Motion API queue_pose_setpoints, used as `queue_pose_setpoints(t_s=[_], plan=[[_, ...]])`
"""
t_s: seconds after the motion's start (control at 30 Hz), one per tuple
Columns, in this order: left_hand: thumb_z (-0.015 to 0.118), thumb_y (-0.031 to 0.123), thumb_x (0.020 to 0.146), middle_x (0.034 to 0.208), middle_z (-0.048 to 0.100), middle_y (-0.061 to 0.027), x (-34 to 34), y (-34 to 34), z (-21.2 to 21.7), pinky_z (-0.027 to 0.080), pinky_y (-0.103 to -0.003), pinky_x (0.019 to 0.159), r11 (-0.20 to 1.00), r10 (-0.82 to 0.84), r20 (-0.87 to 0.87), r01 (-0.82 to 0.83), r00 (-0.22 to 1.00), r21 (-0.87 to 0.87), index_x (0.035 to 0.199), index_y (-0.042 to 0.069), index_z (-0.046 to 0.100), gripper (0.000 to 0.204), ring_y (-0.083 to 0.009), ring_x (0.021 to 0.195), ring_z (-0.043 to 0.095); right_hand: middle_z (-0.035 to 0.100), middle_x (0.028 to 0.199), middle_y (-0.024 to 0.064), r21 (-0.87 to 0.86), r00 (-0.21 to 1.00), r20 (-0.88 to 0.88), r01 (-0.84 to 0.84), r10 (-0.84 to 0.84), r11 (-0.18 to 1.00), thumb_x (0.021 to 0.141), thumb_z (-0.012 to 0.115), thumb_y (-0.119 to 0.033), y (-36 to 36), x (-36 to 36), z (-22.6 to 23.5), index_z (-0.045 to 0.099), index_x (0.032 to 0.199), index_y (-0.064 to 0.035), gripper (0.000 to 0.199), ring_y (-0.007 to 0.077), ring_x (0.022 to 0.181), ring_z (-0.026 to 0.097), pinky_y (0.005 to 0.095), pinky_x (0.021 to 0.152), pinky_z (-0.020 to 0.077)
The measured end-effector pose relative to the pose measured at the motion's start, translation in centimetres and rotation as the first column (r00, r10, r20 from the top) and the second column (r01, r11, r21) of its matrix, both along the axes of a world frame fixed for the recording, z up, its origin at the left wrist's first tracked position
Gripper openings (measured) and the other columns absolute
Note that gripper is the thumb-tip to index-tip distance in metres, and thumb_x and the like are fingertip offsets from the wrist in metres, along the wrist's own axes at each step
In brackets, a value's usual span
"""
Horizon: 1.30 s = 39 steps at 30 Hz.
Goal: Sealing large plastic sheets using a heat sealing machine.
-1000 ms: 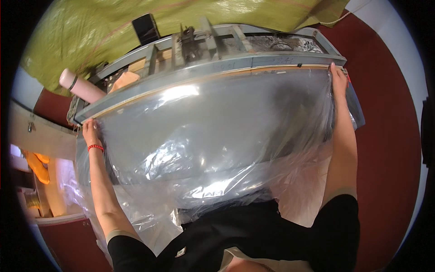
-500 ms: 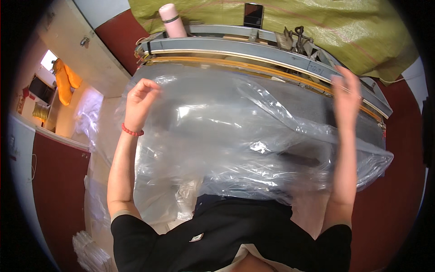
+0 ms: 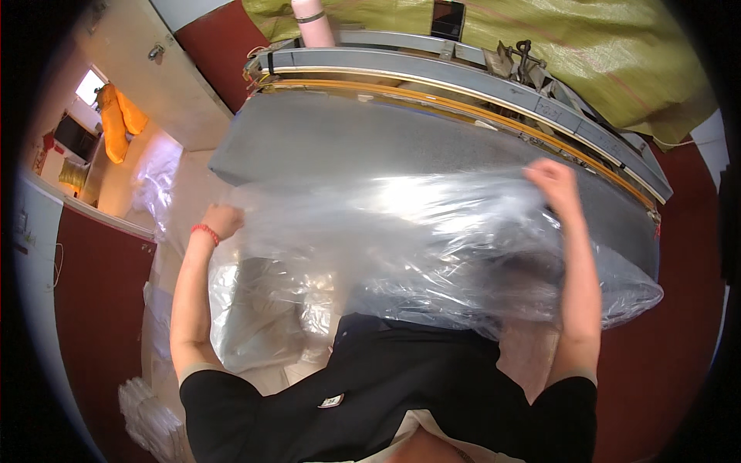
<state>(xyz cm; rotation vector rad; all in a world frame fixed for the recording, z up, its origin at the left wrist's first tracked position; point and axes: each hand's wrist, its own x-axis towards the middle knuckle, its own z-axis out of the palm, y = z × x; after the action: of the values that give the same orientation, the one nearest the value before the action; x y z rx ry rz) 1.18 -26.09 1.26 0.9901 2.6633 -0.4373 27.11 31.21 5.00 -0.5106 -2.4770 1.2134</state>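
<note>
A large clear plastic sheet (image 3: 401,224) stretches between my two hands, its upper edge pulled nearly straight across the grey work surface (image 3: 324,139). My left hand (image 3: 222,221), below a red beaded bracelet (image 3: 205,234), is closed on the sheet's left corner. On the right, my right hand (image 3: 554,185) pinches the other end of that edge, above the grey surface. Folds of the sheet hang down toward my body, and a pointed part spreads past my right forearm.
Along the far side runs a grey metal sealing bar (image 3: 463,73) with an orange strip (image 3: 432,100). Behind it stand a pink bottle (image 3: 314,27), a dark phone-like slab (image 3: 447,19) and a metal clamp (image 3: 525,62). Bundled clear plastic (image 3: 150,417) lies at lower left.
Both hands have come down toward my body, drawing the sheet's edge with them. More of the grey surface shows beyond it. The right hand, open-looking before, is now closed on the sheet.
</note>
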Motion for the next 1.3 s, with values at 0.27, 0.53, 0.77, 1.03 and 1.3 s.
queue_pose_setpoints(t_s=[0.27, 0.53, 0.77, 1.03, 1.3], plan=[[0.048, 0.017, 0.077, 0.082, 0.060, -0.0128, -5.8, -4.5, -5.4, 0.043, -0.042, 0.068, 0.970, 0.178, -0.123, -0.153, 0.976, 0.189, 0.084, 0.012, 0.059, 0.014, -0.0310, 0.076, 0.057, 0.061, 0.086, 0.0049, -0.290, 0.397, -0.324, 0.822, -0.859, 0.490, 0.076, 0.062, -0.021, 26.9, 41.1, -2.2, 0.063, 0.090, -0.0011, 0.024, 0.0131, 0.077, 0.056, 0.0250, 0.069, 0.0447], [0.061, 0.018, 0.075, 0.084, 0.059, -0.0114, -15.2, 6.7, 11.6, 0.044, -0.030, 0.065, 0.320, 0.701, -0.467, 0.348, 0.539, 0.881, 0.084, 0.001, 0.057, 0.019, -0.0229, 0.073, 0.056, 0.062, 0.071, 0.0018, -0.116, 0.102, -0.261, 0.984, -0.960, 0.136, 0.073, 0.061, -0.024, 26.5, 42.7, -3.1, 0.066, 0.078, -0.0023, 0.023, 0.0113, 0.064, 0.055, 0.0261, 0.061, 0.0449], [0.044, 0.033, 0.087, 0.130, 0.035, -0.0165, -20.6, 13.3, -5.9, 0.021, -0.029, 0.101, 0.631, 0.219, 0.004, -0.145, 0.976, 0.762, 0.126, -0.001, 0.033, 0.054, -0.0229, 0.122, 0.031, 0.062, 0.089, 0.0107, 0.363, 0.032, 0.027, 0.931, -0.999, 0.040, 0.070, 0.058, -0.035, 28.2, 37.4, -5.4, 0.065, 0.087, -0.0116, 0.030, 0.0243, 0.084, 0.059, 0.0359, 0.073, 0.0446], [0.045, 0.039, 0.085, 0.124, 0.042, -0.0176, -24.4, 12.3, -5.3, 0.029, -0.031, 0.097, 0.717, 0.312, -0.196, -0.094, 0.930, 0.691, 0.118, -0.003, 0.043, 0.054, -0.0265, 0.115, 0.040, 0.060, 0.095, 0.0123, 0.653, -0.095, 0.016, 0.755, -0.995, -0.061, 0.076, 0.053, -0.032, 25.7, 30.7, -3.9, 0.061, 0.091, -0.0121, 0.026, 0.0306, 0.091, 0.056, 0.0407, 0.075, 0.0458], [0.053, 0.016, 0.083, 0.091, 0.059, -0.0069, 7.2, 40.6, 5.3, 0.042, -0.025, 0.074, 0.329, -0.335, 0.320, -0.208, 0.886, 0.921, 0.097, 0.002, 0.058, 0.021, -0.0128, 0.082, 0.054, 0.061, 0.085, 0.0164, 0.718, -0.063, -0.045, 0.691, -0.997, -0.076, 0.080, 0.045, -0.020, 26.3, 30.8, -4.5, 0.055, 0.087, -0.0041, 0.020, 0.0304, 0.082, 0.060, 0.0397, 0.070, 0.0476]])
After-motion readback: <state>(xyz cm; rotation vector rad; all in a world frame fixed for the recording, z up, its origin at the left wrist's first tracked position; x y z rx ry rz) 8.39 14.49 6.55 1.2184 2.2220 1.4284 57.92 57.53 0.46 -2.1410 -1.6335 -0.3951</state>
